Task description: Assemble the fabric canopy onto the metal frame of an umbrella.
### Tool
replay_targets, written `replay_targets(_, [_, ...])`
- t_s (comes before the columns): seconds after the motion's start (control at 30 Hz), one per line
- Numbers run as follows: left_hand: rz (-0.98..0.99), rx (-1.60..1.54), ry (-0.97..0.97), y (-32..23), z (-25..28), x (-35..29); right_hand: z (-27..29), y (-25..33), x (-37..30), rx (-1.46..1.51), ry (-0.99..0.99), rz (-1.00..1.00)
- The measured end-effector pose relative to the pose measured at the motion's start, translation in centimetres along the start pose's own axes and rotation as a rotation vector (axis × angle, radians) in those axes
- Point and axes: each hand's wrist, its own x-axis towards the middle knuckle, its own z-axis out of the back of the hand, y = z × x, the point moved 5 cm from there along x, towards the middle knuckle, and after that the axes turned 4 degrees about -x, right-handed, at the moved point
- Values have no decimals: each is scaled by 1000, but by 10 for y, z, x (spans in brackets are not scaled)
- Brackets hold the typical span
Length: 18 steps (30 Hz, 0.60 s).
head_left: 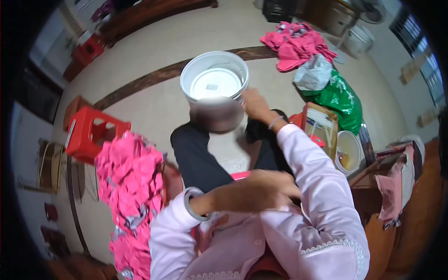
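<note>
A white plastic bucket [187,74] stands on the floor in front of my knees, its inside bare apart from a small grey mark on the bottom. My right hand [256,105] is at the bucket's right rim, fingers curled against it. A blurred brownish oval hides the bucket's near side. Across my lap, my left hand [268,187] points to the right, smeared by motion; its fingers cannot be made out, nor anything in them. Beside my left leg lies a long heap of pink cloth pieces [128,182] with grey patches.
A red plastic stool [93,133] stands at the left. To the right are a green bag [343,100], a white bag [313,73], a cardboard box [329,135] and a small white bucket [350,149]. Another pink cloth pile [298,44] lies at the far right.
</note>
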Motion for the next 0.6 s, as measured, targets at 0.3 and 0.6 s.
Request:
replay_targets(0.3, [690, 477, -192, 213, 51, -113, -28, 0, 21, 155, 35, -111])
replay_targets(0.6, [521, 320, -145, 234, 22, -107, -30, 25, 31, -171, -87, 196])
